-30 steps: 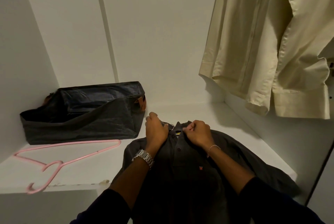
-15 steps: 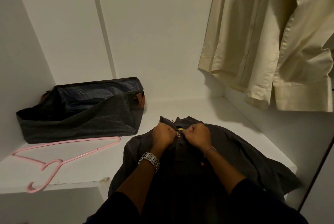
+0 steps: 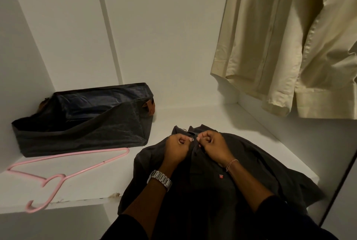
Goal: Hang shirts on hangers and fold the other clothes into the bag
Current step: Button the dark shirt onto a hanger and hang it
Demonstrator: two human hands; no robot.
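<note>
Shirt (image 3: 241, 164) lies flat on the shelf (image 3: 81, 185), under both hands: left hand (image 3: 176, 147) and right hand (image 3: 213, 146) pinch its placket at the collar. Risk: fabric slipping from either grip, leaving the button undone.

We count two shirts: one dark shirt (image 3: 241, 166) flat on the shelf, one cream shirt (image 3: 286, 36) hanging at upper right. One pink hanger (image 3: 63, 174) in plain sight; a bit of metal at the dark shirt's collar may be a second hanger's hook, we can't tell. One dark bag (image 3: 83, 133), with something dark blue inside, count unclear. One white shelf (image 3: 81, 191). Two hands: left hand (image 3: 177, 147), right hand (image 3: 212, 146). One metal watch (image 3: 160, 179) on the left wrist, one thin bracelet (image 3: 231, 164) on the right. One small red logo (image 3: 221, 176) on the dark shirt.
</note>
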